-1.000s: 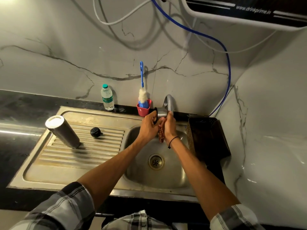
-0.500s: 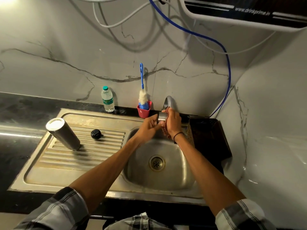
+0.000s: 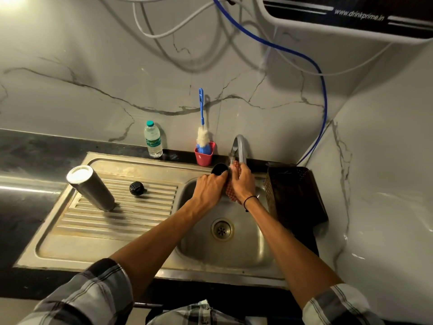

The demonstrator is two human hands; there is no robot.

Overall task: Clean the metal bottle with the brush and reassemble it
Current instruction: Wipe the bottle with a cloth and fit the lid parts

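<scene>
L hand (image 3: 208, 186) grips dark bottle cup-cap (image 3: 219, 169) under tap (image 3: 239, 148); R hand (image 3: 243, 181) pinches red checked cloth (image 3: 230, 190) against it. Metal bottle (image 3: 90, 187) upside down on drainboard at 9 o'clock from hands, axis tilted, L hand nearer. Bottle brush (image 3: 202, 137) in red cup (image 3: 204, 156), 12 o'clock. Black stopper (image 3: 135, 188) beside bottle.

Counted around the sink (image 3: 255, 249): one metal bottle (image 3: 91, 187) and one black cap (image 3: 135, 188) on the drainboard; one plastic water bottle (image 3: 153, 140), one bottle brush (image 3: 202, 127) in one red cup (image 3: 204, 156) behind it; one tap (image 3: 239, 146); one dark basket (image 3: 295, 195); two hands are seen, left (image 3: 209, 186) and right (image 3: 243, 184).
</scene>
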